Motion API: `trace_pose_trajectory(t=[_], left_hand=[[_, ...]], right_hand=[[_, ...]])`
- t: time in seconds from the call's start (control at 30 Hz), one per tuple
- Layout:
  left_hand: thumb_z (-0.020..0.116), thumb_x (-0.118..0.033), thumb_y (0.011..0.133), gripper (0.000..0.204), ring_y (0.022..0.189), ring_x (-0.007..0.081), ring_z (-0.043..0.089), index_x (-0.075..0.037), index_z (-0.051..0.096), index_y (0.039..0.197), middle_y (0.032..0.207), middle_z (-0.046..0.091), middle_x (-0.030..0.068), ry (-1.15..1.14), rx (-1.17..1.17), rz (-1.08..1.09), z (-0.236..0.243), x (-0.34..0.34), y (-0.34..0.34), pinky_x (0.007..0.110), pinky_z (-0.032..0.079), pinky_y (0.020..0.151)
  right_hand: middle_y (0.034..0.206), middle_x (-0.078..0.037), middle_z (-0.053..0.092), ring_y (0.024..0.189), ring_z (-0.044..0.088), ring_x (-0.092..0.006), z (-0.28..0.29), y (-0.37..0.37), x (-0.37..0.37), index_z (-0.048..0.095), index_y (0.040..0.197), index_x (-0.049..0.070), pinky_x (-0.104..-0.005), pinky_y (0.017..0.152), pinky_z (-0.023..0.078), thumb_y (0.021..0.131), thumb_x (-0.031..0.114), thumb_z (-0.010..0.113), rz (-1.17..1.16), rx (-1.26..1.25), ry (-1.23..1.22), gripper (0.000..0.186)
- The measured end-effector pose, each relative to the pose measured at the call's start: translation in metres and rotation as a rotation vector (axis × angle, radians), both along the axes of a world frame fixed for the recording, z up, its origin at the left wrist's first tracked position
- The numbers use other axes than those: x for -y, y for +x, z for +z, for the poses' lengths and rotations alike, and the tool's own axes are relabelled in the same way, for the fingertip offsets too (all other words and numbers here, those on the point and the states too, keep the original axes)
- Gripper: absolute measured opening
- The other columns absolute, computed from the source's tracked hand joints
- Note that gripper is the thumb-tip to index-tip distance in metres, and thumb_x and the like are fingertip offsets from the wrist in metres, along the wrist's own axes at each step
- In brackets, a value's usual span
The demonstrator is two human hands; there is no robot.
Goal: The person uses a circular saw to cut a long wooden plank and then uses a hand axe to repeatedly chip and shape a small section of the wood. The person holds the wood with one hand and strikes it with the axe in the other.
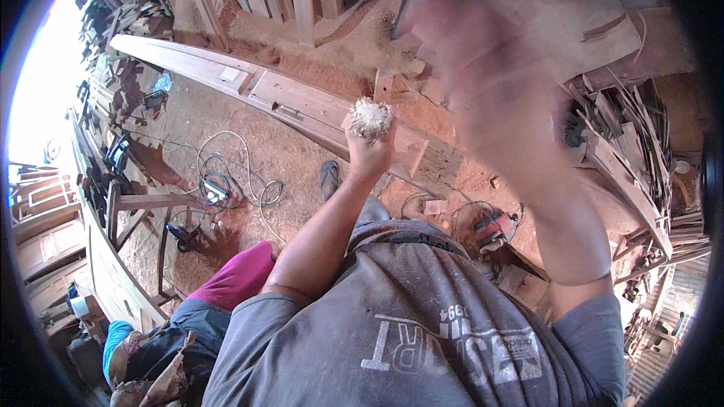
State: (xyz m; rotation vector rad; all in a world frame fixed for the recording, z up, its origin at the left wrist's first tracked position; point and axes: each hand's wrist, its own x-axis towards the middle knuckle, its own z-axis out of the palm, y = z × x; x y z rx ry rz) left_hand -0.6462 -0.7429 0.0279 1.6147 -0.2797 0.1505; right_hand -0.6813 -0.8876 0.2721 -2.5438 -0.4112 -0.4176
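Observation:
My left hand (368,152) is closed around an upright tool with a frayed, pale wooden top (370,114), over a long wooden plank (302,98) with cut recesses that runs diagonally across the view. Its lower end is hidden by the hand. My right hand (483,45) is raised high to the right of the tool, badly smeared by motion; a dark blur lies near it, and I cannot make out its fingers or what they hold.
Power tools (494,230) and cords (256,192) lie on the dusty ground. Stacked offcuts (90,60) line the left, a wooden trestle (151,201) stands below them, and thin boards (626,166) pile at right. A person in pink clothing (234,279) is at lower left.

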Motion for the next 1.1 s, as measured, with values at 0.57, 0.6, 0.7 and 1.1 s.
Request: trace_pose_trajectory(t=[0.57,0.6,0.7,1.1], left_hand=[[0.070,-0.010,0.092,0.033,0.045,0.0106,0.037,-0.013,0.046,0.070,0.055,0.042,-0.0016,-0.627,-0.383,-0.127,0.045,-0.042,0.023,0.030,0.029,0.044],[0.070,-0.010,0.093,0.026,0.047,0.0108,0.038,-0.009,0.050,0.077,0.057,0.043,-0.0007,-0.640,-0.368,-0.094,0.036,-0.039,0.020,0.029,0.029,0.045],[0.071,-0.007,0.094,0.012,0.054,0.0077,0.044,-0.005,0.059,0.094,0.066,0.051,-0.0030,-0.817,-0.314,-0.237,0.017,-0.044,0.017,0.026,0.034,0.049],[0.068,0.001,0.093,0.014,0.065,0.0137,0.054,-0.005,0.061,0.103,0.083,0.060,0.0038,-0.645,-0.357,-0.265,0.019,-0.050,0.007,0.029,0.041,0.056]], right_hand=[[0.074,-0.013,0.062,0.074,0.064,-0.0249,-0.108,-0.095,0.025,0.062,0.111,-0.006,-0.0388,0.064,0.051,0.100,0.049,0.060,-0.515,-0.635,0.565,0.056],[0.073,-0.011,0.061,0.069,0.062,-0.0217,-0.108,-0.099,0.025,0.062,0.111,-0.006,-0.0368,0.060,0.050,0.101,0.049,0.060,-0.526,-0.659,0.604,0.055],[0.070,-0.006,0.060,0.057,0.057,-0.0142,-0.102,-0.107,0.025,0.061,0.111,-0.006,-0.0313,0.049,0.044,0.102,0.047,0.059,-0.559,-0.759,0.676,0.053],[0.067,-0.006,0.060,0.050,0.055,-0.0132,-0.112,-0.111,0.016,0.060,0.110,-0.006,-0.0311,0.048,0.045,0.103,0.047,0.057,-0.551,-0.857,0.654,0.054]])
